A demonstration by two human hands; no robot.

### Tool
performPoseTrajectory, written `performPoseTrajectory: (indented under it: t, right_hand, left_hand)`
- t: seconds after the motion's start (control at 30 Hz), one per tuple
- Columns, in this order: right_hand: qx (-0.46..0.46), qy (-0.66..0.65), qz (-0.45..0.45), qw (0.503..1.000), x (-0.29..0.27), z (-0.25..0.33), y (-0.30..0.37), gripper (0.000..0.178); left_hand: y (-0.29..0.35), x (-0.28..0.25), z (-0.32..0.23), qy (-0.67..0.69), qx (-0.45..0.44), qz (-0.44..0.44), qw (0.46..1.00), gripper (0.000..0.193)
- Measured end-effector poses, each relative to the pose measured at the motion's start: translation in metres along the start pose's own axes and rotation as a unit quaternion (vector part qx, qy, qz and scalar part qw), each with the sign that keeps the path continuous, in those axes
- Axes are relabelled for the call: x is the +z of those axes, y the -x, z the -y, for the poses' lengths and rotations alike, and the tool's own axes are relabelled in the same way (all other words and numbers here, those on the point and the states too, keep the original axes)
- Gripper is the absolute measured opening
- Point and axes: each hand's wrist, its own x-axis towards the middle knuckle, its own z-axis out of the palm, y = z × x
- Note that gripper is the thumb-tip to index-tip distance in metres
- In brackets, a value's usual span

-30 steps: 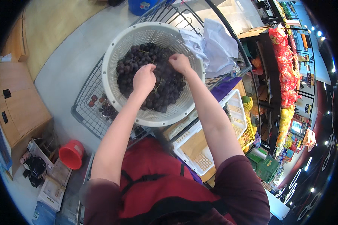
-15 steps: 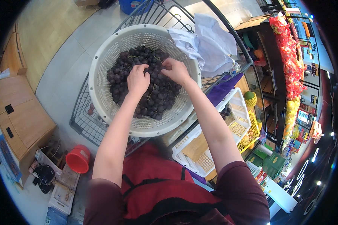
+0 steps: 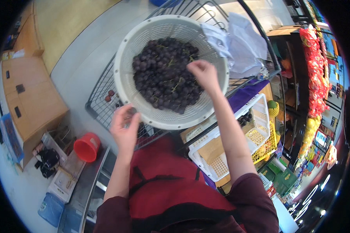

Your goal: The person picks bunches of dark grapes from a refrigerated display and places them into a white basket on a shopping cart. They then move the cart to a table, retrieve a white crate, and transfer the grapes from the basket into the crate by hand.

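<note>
Round dark purple grapes (image 3: 159, 81) are in a round off-white plastic basket (image 3: 175, 126), over a dark metal wire cart (image 3: 256, 31). The person's bare right hand (image 3: 205, 75) is over the grapes' right side — bare left hand (image 3: 124, 123) is by the near-left rim. Crumpled white sheet (image 3: 247, 50) is right of the basket, rectangular white plastic crate (image 3: 203, 167) nearer on that side, round red plastic bucket (image 3: 86, 147) way off left.

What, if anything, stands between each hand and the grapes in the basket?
The near-left rim of the basket stands between the left hand and the grapes. Nothing visible blocks the right hand, which is over their right side.
</note>
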Motion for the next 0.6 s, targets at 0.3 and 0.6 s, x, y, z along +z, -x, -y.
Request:
performPoseTrajectory:
  t: [0.3, 0.6]
  right_hand:
    - [0.126, 0.428, 0.089, 0.891, 0.048, 0.018, -0.071, 0.055]
    - [0.183, 0.384, 0.108, 0.899, 0.047, 0.0, -0.085, 0.063]
  left_hand:
    - [0.008, -0.034, 0.2, -0.259, -0.115, 0.036, 0.958, 0.053]
    - [-0.003, -0.021, 0.206, -0.174, -0.123, -0.096, 0.972, 0.041]
